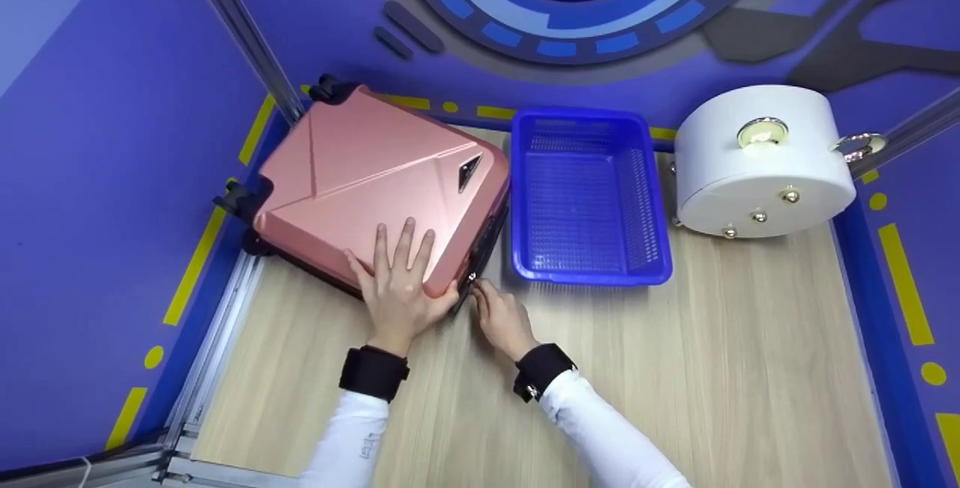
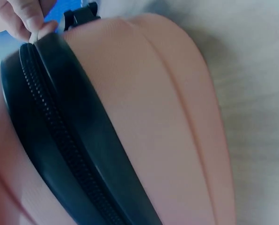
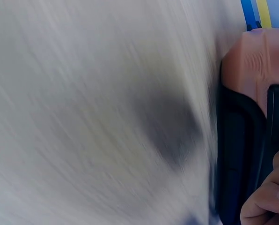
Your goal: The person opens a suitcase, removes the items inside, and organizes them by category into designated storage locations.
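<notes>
A pink hard-shell suitcase (image 1: 375, 166) lies on its side on the wooden floor, wheels toward the left wall. My left hand (image 1: 403, 293) rests on its shell near the front corner, fingers spread and straight. At that corner, my right hand (image 1: 506, 321) pinches a small zipper pull (image 2: 34, 36). The left wrist view shows the black-edged zipper (image 2: 60, 122) running along the suitcase's side, its teeth closed below the pull. Curled fingers (image 3: 270, 199) of the right hand appear beside the black trim in the right wrist view.
A blue plastic basket (image 1: 591, 278) stands just right of the suitcase. Farther right sits a white drum-shaped case (image 1: 757, 158) with gold-toned knobs and handles. Purple walls (image 1: 135, 196) with yellow markings enclose the wooden floor (image 1: 675, 383) at the back and both sides.
</notes>
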Action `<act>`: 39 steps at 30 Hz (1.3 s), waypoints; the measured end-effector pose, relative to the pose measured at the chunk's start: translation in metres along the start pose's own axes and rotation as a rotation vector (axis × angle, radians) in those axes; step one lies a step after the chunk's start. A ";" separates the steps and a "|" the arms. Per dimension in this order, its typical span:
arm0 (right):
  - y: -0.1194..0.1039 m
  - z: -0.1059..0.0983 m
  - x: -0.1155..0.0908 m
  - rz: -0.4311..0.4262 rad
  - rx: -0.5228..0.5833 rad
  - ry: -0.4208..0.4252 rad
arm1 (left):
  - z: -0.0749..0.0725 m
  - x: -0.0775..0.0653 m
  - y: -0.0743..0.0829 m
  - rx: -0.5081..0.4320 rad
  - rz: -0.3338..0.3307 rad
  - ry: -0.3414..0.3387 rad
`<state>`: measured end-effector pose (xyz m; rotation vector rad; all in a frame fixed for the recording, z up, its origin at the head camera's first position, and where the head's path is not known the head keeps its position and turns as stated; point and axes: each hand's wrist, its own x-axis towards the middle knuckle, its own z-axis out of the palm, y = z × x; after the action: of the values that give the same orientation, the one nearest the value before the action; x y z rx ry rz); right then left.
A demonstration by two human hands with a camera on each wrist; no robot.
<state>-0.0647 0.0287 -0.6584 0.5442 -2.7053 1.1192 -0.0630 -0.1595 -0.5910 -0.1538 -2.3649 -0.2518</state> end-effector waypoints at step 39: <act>0.014 -0.021 0.003 0.006 -0.014 -0.100 | -0.004 0.032 0.015 -0.014 0.004 -0.378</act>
<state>-0.0730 0.0519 -0.6513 0.6061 -2.7981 1.1021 -0.0805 -0.1449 -0.5636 -0.2299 -2.7380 -0.2553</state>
